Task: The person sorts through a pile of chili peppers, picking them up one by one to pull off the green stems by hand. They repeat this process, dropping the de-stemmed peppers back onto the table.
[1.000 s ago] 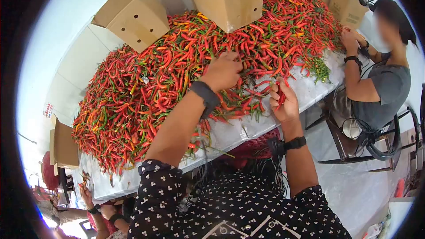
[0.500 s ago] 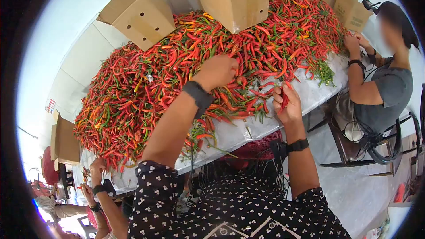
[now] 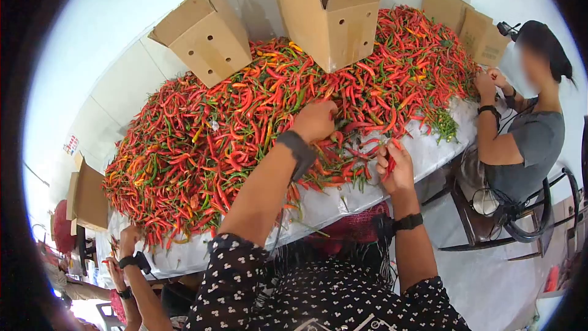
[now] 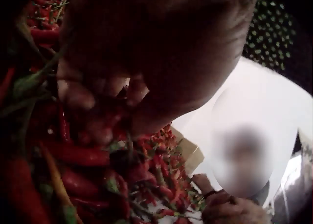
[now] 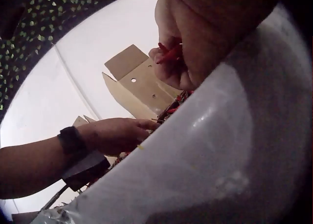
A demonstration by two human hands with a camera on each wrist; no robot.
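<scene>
A large heap of red chilies, mixed with green and orange ones, covers much of the table. Reaching into its middle, the left hand has its fingers bent down among the chilies. In the left wrist view that hand is dark, its fingertips against red chilies; whether it pinches one is unclear. The right hand, raised palm up by the table's near edge, holds red chilies in curled fingers. In the right wrist view, red chili tips stick out of this hand.
Cardboard boxes stand behind the heap, another box at the left end. White sheeting covers the near edge. A seated person works at the right; someone's hands are at the lower left.
The head view has shifted, so the table sits lower in it. The left hand moved a little left, then back right over the heap. Another person's hand reached the heap's lower left edge.
</scene>
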